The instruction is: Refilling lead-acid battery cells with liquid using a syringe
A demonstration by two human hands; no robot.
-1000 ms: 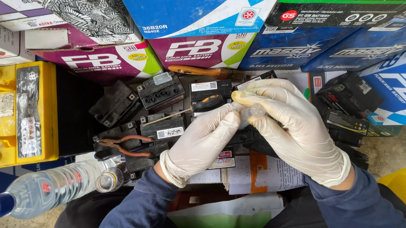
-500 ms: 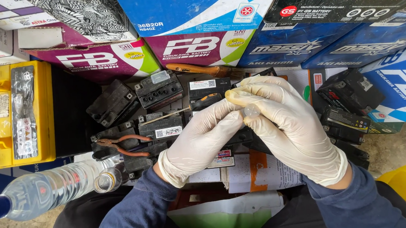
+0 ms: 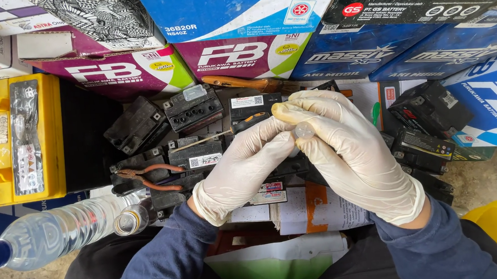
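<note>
left hand [image 3: 242,171] | right hand [image 3: 350,153] | both sets of fingers still clamped on small clear cap [image 3: 304,130] | positions barely shifted

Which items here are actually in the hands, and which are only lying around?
In hand:
- small clear cap, pinched between left hand and right hand

Lying about:
- pliers
- screwdriver
- plastic bottle
- small black batteries
- yellow battery
- battery boxes

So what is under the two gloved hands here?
Under the left hand and right hand lie small black batteries, a screwdriver and printed papers. The hands cover the batteries in the middle; between the fingertips shows a small clear cap.
</note>
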